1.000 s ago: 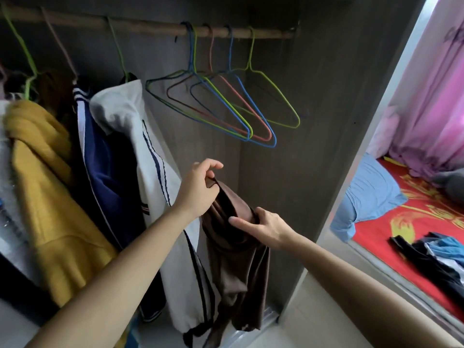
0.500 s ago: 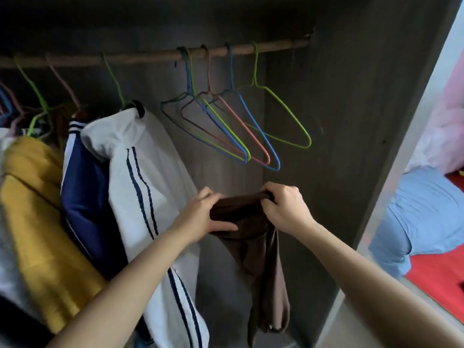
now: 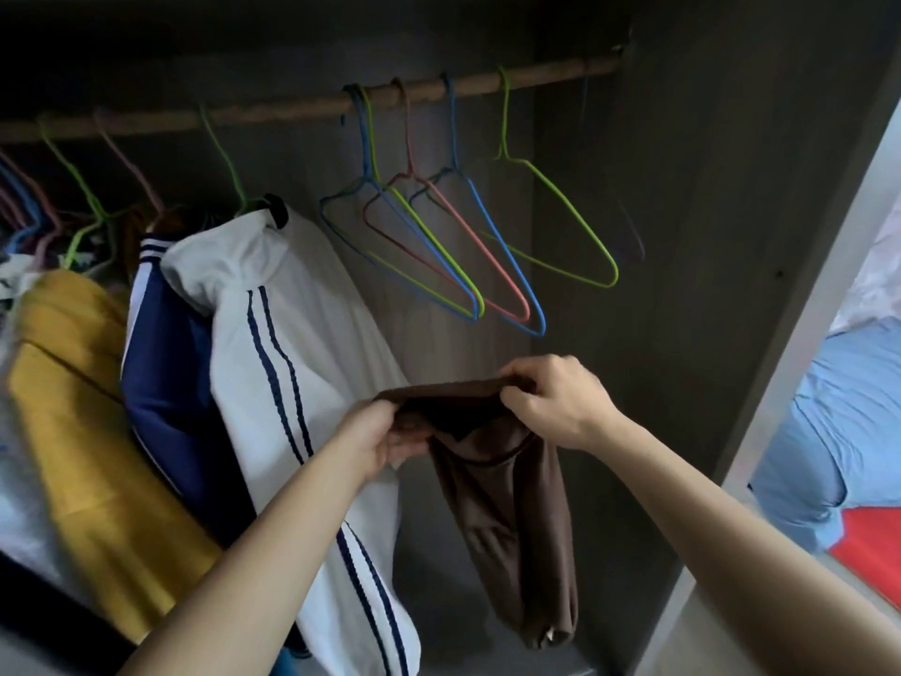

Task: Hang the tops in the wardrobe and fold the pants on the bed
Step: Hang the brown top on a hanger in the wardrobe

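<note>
A brown top (image 3: 507,509) hangs down inside the wardrobe, held by its upper edge between both hands. My left hand (image 3: 385,436) pinches the left end of that edge and my right hand (image 3: 556,400) grips the right end, so the edge is stretched flat between them. Above the hands, several empty wire hangers (image 3: 453,246) in blue, green and pink hang on the wooden rail (image 3: 302,109). The rightmost green hanger (image 3: 560,222) hangs a little apart from the others.
Left of the hands hang a white top with navy stripes (image 3: 302,383), a navy top (image 3: 170,383) and a mustard top (image 3: 83,407). The wardrobe's dark side wall (image 3: 707,236) stands on the right. Beyond it are a blue pillow (image 3: 838,431) and a red bedsheet (image 3: 872,553).
Both hands have raised the brown top and drawn its upper edge out flat between them. The view has turned left and upward, into the wardrobe and away from the bed.
</note>
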`<state>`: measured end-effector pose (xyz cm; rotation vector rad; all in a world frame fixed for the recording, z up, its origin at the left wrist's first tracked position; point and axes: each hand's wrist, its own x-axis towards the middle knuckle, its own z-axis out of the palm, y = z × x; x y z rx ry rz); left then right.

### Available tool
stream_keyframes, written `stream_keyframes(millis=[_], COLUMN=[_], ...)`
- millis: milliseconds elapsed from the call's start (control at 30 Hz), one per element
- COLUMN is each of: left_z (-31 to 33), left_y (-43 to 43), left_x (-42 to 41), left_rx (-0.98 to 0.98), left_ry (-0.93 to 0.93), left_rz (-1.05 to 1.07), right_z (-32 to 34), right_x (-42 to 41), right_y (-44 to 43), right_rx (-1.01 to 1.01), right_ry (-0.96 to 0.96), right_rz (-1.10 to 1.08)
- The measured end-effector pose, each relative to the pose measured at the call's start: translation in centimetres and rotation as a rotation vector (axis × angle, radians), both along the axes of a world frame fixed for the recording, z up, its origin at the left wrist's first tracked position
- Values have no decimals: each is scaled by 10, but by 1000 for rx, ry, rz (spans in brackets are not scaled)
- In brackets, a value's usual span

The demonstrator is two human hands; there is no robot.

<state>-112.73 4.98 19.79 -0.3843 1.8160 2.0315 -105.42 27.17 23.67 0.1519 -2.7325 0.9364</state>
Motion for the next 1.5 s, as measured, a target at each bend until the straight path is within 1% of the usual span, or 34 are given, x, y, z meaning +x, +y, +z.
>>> stream_keyframes(millis=[33,67,100,133,200,233,267,333,400,467,500,567,633,667,733,867,933,1000,1133,1200,1233,1300,1400,1467,1500], left_z=[6,11,14,17,17,18,20,25,27,24,22,19,17,16,17,20,23,24,22,23,23,21,19,19,21], left_y=[1,1,1,0,0,-2,-6,-17,-30,-43,-49,-59,-66,-69,-73,-79,-79,-77,-77,-77,-76,-76,-79,-80,-78], left_x=[1,0,1,4,8,11,14,18,20,22,23,25,23,22,20,17,17,18,17,17,17,18,24,26,26], left_rx=[7,-29,-92,-172,-312,-363,-407,-489,-562,-639,-671,-660,-590,-595,-702,-1078,-1204,-1256,-1171,-1116,-1058,-871,-666,-542,-440], left_ry=[39,78,126,177,266,296,320,342,310,286,293,309,325,355,455,618,680,713,742,717,695,648,642,592,516], left_rz=[55,93,102,94,79,73,65,16,-89,-167,-165,-91,-15,13,58,42,60,70,-1,-26,-22,-1,39,68,90], right_z=[6,14,25,37,60,71,80,94,100,102,101,98,96,96,98,80,66,62,80,86,87,79,42,11,-2], right_x=[-1,-2,-5,-11,-27,-38,-49,-70,-88,-100,-102,-102,-98,-96,-90,-67,-55,-52,-55,-53,-50,-40,-18,-1,6], right_y=[-4,-9,-15,-22,-34,-40,-45,-54,-61,-65,-66,-66,-67,-68,-70,-68,-68,-70,-78,-83,-86,-91,-92,-91,-90], right_rx=[-45,-120,-187,-212,-133,-52,35,229,404,492,505,475,391,331,214,-16,-130,-215,-246,-263,-283,-329,-391,-485,-562], right_ry=[-14,37,156,309,551,597,590,484,379,360,372,416,463,481,517,619,591,554,583,625,651,699,714,614,543], right_rz=[39,59,52,23,-64,-107,-140,-180,-197,-213,-217,-213,-197,-189,-170,-149,-152,-186,-240,-242,-244,-254,-266,-290,-316])
